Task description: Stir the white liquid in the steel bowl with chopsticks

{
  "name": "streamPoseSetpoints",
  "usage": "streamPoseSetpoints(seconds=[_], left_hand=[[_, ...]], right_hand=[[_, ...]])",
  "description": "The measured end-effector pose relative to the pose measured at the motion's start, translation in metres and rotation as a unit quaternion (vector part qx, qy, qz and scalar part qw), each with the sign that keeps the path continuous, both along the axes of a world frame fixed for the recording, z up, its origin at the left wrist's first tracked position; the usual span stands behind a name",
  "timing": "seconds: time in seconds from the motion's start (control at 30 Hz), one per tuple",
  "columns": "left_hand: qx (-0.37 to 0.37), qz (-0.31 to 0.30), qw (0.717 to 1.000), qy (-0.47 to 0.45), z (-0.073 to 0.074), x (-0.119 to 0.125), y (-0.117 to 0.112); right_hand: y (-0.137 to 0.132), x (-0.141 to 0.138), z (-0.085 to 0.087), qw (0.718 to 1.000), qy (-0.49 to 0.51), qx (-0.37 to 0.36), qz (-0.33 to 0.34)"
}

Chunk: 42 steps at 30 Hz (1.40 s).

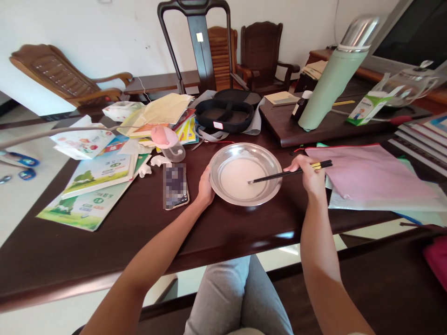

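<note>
A shallow round metal bowl (pixel 275 188) stands on the dark wooden table near its front edge. Inside it lies a whitish liquid or batter (pixel 237 179). My left hand (pixel 205 187) grips the bowl's left rim, its fingers partly hidden behind the wall. Black chopsticks (pixel 272 176) with gold bands near the top are held in my right hand (pixel 307 171), just right of the bowl. Their tips dip into the whitish contents near the middle. The chopsticks slant down to the left, and my right fingers are closed around their upper part.
A phone (pixel 176 185) and workbooks (pixel 94 186) lie left. Behind the bowl are a pink-capped bottle (pixel 169 142) and an open black case (pixel 225 111). A tall green thermos (pixel 331 79) rises from a raised board (pixel 289 128). A pink pouch (pixel 377 170) lies right.
</note>
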<state>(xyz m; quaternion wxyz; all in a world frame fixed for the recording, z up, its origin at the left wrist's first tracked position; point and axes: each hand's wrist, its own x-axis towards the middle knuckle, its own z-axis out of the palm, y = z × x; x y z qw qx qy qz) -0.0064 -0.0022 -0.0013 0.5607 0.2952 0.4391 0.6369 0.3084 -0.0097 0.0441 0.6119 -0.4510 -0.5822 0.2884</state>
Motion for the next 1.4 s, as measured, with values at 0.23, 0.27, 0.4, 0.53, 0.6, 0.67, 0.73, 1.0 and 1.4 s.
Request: streamPoseSetpoints(seconds=[0.23, 0.27, 0.4, 0.53, 0.6, 0.67, 0.73, 1.0, 1.4], left_hand=[[-0.002, 0.001, 1.0, -0.012, -0.001, 0.0, 0.001], [0.001, -0.001, 1.0, -0.014, -0.002, 0.0, 0.002], [0.009, -0.007, 1.0, -0.009, -0.003, -0.001, 0.002], [0.008, -0.005, 1.0, -0.004, -0.003, -0.001, 0.002], [0.008, -0.006, 1.0, -0.002, -0.003, -0.001, 0.002], [0.006, -0.006, 1.0, 0.0, -0.003, -0.001, 0.002], [0.006, -0.007, 1.0, 0.002, -0.003, -0.001, 0.002], [0.006, -0.001, 1.0, 0.006, -0.006, -0.002, 0.003], [0.011, -0.009, 1.0, 0.003, -0.007, -0.003, 0.003]], right_hand=[[0.001, -0.01, 0.0, 0.995, -0.079, -0.032, 0.058], [0.003, -0.008, -0.001, 0.997, -0.072, -0.024, 0.032], [0.004, 0.001, -0.003, 1.0, 0.0, 0.0, -0.029], [-0.001, -0.005, 0.0, 0.998, -0.03, -0.025, 0.052], [-0.001, -0.01, 0.001, 0.994, -0.06, -0.038, 0.082], [0.001, -0.011, 0.0, 0.995, -0.069, -0.033, 0.068], [0.003, -0.007, -0.001, 0.998, -0.055, -0.019, 0.024], [-0.002, -0.007, 0.001, 0.996, -0.052, -0.034, 0.062], [-0.001, -0.002, 0.001, 0.999, -0.021, -0.02, 0.029]])
